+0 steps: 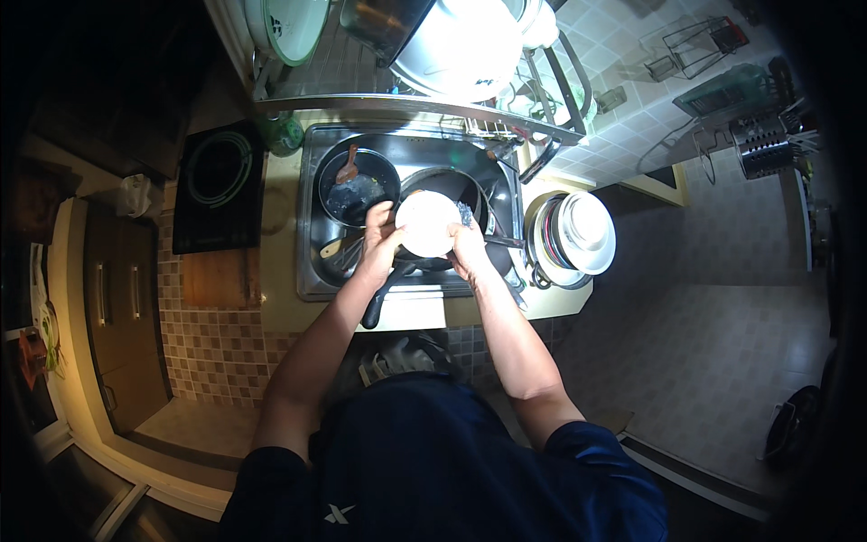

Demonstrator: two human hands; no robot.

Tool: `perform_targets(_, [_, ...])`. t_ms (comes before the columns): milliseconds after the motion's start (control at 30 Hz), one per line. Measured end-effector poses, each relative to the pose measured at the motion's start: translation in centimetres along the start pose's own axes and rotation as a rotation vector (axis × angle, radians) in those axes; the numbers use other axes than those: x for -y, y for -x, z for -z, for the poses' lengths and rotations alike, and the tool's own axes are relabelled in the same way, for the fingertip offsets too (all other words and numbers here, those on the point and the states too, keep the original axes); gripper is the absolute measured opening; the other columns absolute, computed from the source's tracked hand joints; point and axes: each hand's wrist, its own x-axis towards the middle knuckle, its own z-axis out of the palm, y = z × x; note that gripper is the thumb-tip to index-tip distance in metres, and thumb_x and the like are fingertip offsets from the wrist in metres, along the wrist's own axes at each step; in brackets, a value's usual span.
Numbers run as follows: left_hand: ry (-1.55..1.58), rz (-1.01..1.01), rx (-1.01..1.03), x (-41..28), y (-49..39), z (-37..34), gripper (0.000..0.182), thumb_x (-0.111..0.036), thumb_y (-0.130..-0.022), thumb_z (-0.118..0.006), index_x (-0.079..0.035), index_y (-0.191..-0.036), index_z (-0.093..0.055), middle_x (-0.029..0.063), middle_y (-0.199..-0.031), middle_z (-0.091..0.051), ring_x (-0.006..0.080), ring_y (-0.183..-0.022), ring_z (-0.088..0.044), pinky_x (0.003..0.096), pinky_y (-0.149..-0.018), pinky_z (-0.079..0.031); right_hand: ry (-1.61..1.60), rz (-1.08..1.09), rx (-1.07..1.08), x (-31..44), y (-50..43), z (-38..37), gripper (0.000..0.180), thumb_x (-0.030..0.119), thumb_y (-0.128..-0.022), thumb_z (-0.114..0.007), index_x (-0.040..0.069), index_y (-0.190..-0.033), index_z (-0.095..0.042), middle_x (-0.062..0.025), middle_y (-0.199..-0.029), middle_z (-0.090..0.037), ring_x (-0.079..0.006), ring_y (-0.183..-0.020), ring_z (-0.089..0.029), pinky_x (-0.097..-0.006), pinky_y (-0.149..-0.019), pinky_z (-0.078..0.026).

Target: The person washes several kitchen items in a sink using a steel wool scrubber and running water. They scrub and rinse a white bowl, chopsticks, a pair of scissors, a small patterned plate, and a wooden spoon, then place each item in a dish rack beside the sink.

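Note:
Over the steel sink (pixel 303 223) I hold a round white dish (pixel 428 222), so brightly lit that its shape is washed out. My left hand (pixel 381 247) grips its left edge, the thumb on the near face. On the other side my right hand (pixel 469 249) grips the right edge, and a grey-blue scouring pad (pixel 464 213) shows just past its fingers. Beneath the dish sits a dark frying pan (pixel 447 177), partly hidden, and a black handle (pixel 381 301) juts over the sink's front edge. A dark pot (pixel 357 193) with a brown spatula (pixel 348 169) stands at the left.
Stacked bowls and plates (pixel 584 227) stand on the counter right of the sink. A dish rack (pixel 420 103) overhangs the sink's back. Left are an induction cooktop (pixel 218 183) and a green bottle (pixel 283 134). Utensils (pixel 342 249) lie in the sink's left part.

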Motion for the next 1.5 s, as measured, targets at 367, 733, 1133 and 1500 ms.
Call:
perform_targets(367, [0.347, 0.302, -0.064, 3.4, -0.8, 0.0, 0.072, -0.056, -0.106, -0.043, -0.011, -0.158, -0.024, 0.0126, -0.152, -0.045, 0.0276, -0.136, -0.053, 0.0493, -0.1, -0.056, 1.17, 0.997, -0.259, 2.2, 3.3, -2.7, 0.052, 0.033, -0.088, -0.075, 0.008, -0.131, -0.061, -0.0218, -0.123, -0.059, -0.0391, -0.113, -0.059, -0.0462, -0.095, -0.05])
perform_targets(733, [0.166, 0.329, -0.014, 4.3, -0.2, -1.4, 0.047, -0.043, -0.112, -0.036, -0.015, -0.149, -0.04, 0.0093, -0.136, -0.057, 0.021, -0.123, -0.059, 0.0398, -0.094, -0.058, 1.584, 0.836, 0.178, -0.4, 2.6, -0.9, 0.038, 0.019, -0.091, -0.061, -0.005, -0.12, -0.066, -0.0243, -0.123, -0.066, -0.0401, -0.117, -0.062, -0.047, -0.103, -0.049])
perform_targets(1133, [0.057, 0.496, 0.045, 3.4, 0.2, -1.6, 0.071, -0.058, -0.105, -0.045, -0.016, -0.159, -0.025, 0.0163, -0.153, -0.042, 0.0314, -0.136, -0.051, 0.0533, -0.091, -0.059, 1.802, 0.639, 0.238, -0.5, 1.0, -2.2, 0.014, 0.009, -0.085, -0.063, 0.003, -0.095, -0.071, -0.0201, -0.101, -0.073, -0.0377, -0.098, -0.07, -0.0445, -0.09, -0.056])
perform_targets(1500, [-0.1, 0.545, -0.034, 1.0, 0.0, -2.6, 0.059, -0.055, -0.107, -0.042, -0.015, -0.151, -0.038, 0.0161, -0.144, -0.049, 0.034, -0.125, -0.058, 0.0532, -0.08, -0.063, 1.807, 0.688, 0.197, 1.3, 1.2, -2.9, 0.02, 0.013, -0.085, -0.062, -0.003, -0.094, -0.07, -0.0233, -0.095, -0.073, -0.0394, -0.088, -0.072, -0.046, -0.076, -0.059])
